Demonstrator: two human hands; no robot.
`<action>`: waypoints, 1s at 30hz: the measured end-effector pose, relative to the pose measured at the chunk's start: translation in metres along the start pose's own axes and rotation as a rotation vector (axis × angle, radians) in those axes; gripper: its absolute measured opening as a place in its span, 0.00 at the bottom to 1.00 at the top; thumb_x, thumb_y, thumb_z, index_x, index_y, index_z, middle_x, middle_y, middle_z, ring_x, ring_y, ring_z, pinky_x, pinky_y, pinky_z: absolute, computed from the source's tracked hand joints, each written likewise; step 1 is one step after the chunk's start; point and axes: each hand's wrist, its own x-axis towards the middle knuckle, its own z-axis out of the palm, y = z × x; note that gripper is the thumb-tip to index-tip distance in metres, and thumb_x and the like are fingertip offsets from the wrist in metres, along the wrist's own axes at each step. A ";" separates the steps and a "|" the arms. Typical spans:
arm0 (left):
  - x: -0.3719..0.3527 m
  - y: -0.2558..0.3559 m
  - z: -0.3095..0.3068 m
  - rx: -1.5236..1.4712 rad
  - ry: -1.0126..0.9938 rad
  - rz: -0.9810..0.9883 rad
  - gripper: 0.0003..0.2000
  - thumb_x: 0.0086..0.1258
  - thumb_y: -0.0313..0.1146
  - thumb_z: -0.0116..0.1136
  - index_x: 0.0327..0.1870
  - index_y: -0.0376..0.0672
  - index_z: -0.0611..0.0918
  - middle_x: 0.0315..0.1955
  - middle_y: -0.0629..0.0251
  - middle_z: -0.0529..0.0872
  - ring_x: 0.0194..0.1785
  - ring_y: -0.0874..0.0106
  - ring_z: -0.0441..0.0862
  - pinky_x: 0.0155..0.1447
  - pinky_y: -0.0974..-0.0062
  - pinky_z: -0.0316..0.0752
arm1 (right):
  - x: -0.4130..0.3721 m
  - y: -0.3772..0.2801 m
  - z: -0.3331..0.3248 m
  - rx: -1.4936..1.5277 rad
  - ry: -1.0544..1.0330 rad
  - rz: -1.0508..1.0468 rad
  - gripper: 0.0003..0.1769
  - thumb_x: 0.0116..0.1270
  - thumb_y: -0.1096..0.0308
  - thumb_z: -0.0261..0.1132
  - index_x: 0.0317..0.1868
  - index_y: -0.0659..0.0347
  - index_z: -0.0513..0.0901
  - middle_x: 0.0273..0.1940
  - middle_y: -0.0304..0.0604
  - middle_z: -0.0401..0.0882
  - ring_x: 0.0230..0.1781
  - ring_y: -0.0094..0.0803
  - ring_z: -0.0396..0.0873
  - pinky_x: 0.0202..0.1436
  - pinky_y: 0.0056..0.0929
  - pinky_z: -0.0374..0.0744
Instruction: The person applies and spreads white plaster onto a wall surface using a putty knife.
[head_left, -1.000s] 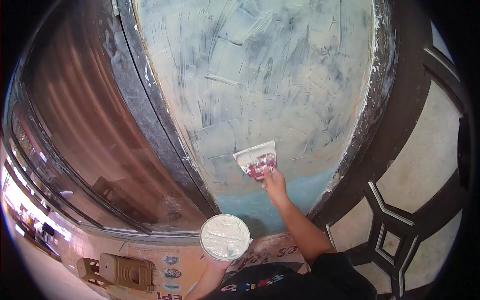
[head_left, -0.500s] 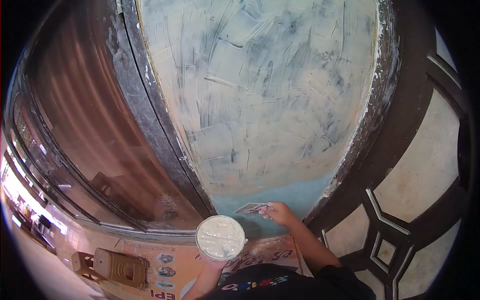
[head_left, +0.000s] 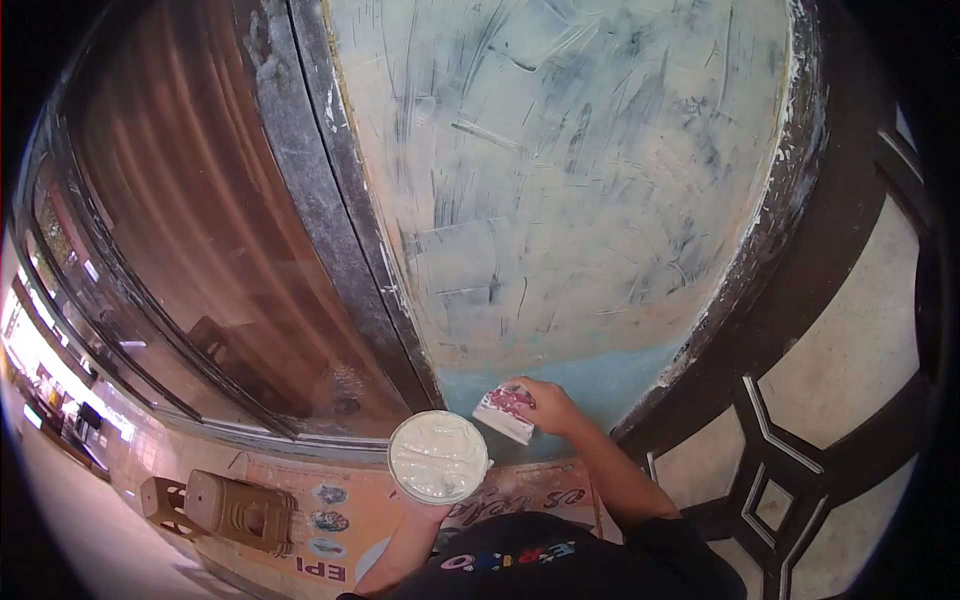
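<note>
A round tub of creamy white putty [head_left: 438, 456] rests on my left hand [head_left: 428, 508], which supports it from underneath; most of those fingers are hidden below it. Just right of the tub, my right hand [head_left: 541, 402] is closed around a putty scraper [head_left: 506, 413] with a reddish, smeared grip and a pale wide blade pointing down. The scraper is apart from both the tub and the wall. Ahead stands a wall panel [head_left: 570, 200] coated in streaky off-white filler, with a bare blue-green band [head_left: 600, 390] along its bottom.
Dark, paint-flecked frames [head_left: 345, 190] border the panel. A window with a brown curtain [head_left: 190, 200] lies left, a dark door with pale panels [head_left: 840, 310] right. A brown plastic stool [head_left: 235, 510] and a printed banner [head_left: 330, 545] are on the floor.
My right hand has turned the scraper, so its blade now faces downward and its broad side shows. The tub has shifted slightly up and left, and the view has swung a little left.
</note>
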 end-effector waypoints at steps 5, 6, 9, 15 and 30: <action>-0.005 0.005 0.008 -0.103 0.003 0.000 0.37 0.73 0.64 0.43 0.75 0.48 0.67 0.74 0.52 0.67 0.76 0.46 0.63 0.77 0.30 0.51 | 0.038 -0.055 -0.024 -0.142 0.104 -0.284 0.15 0.65 0.69 0.63 0.53 0.57 0.83 0.47 0.51 0.85 0.47 0.55 0.82 0.52 0.45 0.80; -0.004 0.006 0.007 -0.080 -0.002 -0.001 0.37 0.72 0.64 0.43 0.75 0.48 0.67 0.74 0.53 0.66 0.76 0.46 0.63 0.77 0.29 0.51 | 0.046 -0.066 -0.028 -0.142 0.101 -0.285 0.15 0.65 0.69 0.63 0.53 0.57 0.83 0.47 0.51 0.85 0.47 0.55 0.82 0.52 0.45 0.80; -0.009 0.007 0.006 -0.008 -0.019 0.022 0.38 0.71 0.65 0.44 0.75 0.48 0.67 0.75 0.53 0.66 0.76 0.46 0.63 0.77 0.29 0.51 | 0.068 -0.089 -0.046 -0.465 0.329 -0.304 0.11 0.68 0.65 0.65 0.48 0.57 0.84 0.42 0.46 0.85 0.46 0.50 0.81 0.50 0.47 0.76; -0.017 0.018 -0.006 -0.179 -0.043 0.019 0.38 0.71 0.64 0.45 0.76 0.49 0.66 0.75 0.53 0.65 0.76 0.46 0.63 0.78 0.32 0.52 | 0.053 -0.142 -0.128 -0.426 0.704 -0.325 0.10 0.67 0.63 0.67 0.45 0.56 0.84 0.41 0.42 0.85 0.43 0.43 0.79 0.49 0.43 0.73; -0.012 0.012 0.008 -0.216 -0.093 -0.078 0.39 0.71 0.67 0.43 0.78 0.52 0.64 0.76 0.55 0.63 0.78 0.46 0.60 0.78 0.28 0.46 | 0.042 -0.177 -0.161 -0.113 0.773 -0.294 0.12 0.70 0.62 0.66 0.48 0.59 0.84 0.43 0.48 0.87 0.42 0.48 0.84 0.48 0.43 0.79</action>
